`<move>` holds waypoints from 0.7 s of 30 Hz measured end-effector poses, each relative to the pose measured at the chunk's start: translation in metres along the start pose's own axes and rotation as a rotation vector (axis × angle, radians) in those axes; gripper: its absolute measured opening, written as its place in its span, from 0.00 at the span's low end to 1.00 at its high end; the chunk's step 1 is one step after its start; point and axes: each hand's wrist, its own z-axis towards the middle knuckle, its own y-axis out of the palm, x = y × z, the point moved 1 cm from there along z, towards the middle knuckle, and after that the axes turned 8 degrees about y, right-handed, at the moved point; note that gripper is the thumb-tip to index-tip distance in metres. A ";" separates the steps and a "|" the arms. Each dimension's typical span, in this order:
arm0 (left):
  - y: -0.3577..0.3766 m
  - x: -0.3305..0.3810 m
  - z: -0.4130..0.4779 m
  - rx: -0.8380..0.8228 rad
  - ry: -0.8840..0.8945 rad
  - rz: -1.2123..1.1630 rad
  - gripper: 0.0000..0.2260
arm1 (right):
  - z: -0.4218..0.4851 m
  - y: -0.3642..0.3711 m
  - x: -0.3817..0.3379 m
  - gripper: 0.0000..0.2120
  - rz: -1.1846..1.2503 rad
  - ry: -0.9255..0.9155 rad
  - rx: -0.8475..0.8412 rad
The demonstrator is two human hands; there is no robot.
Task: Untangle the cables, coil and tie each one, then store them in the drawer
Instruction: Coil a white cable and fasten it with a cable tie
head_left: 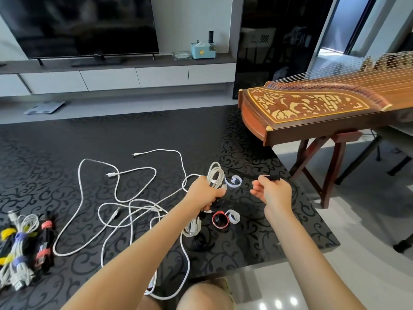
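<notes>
I've got my left hand (206,193) clamped round the middle of a coiled white cable (215,175), its loops sticking out above and below my fist. My right hand (273,191), just beside it, pinches a black strap (271,177) at the fingertips. Loose white cables (125,211) sprawl tangled over the dark rug (67,153) to the left. A red tie (220,221) lies curled near my left wrist. Tied bundles (22,242) sit at the rug's far left. The white drawers (107,78) under the television are closed, well apart.
</notes>
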 end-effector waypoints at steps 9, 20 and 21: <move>-0.017 0.021 -0.034 -0.387 -0.127 -0.772 0.42 | -0.040 -0.011 0.015 0.05 -0.017 -0.071 0.078; -0.014 0.032 -0.086 -0.047 -0.040 -0.484 0.25 | -0.133 0.019 0.003 0.09 0.110 -0.060 -0.317; -0.016 0.034 -0.092 -0.033 -0.025 -0.461 0.23 | -0.139 0.020 0.001 0.09 0.135 -0.035 -0.346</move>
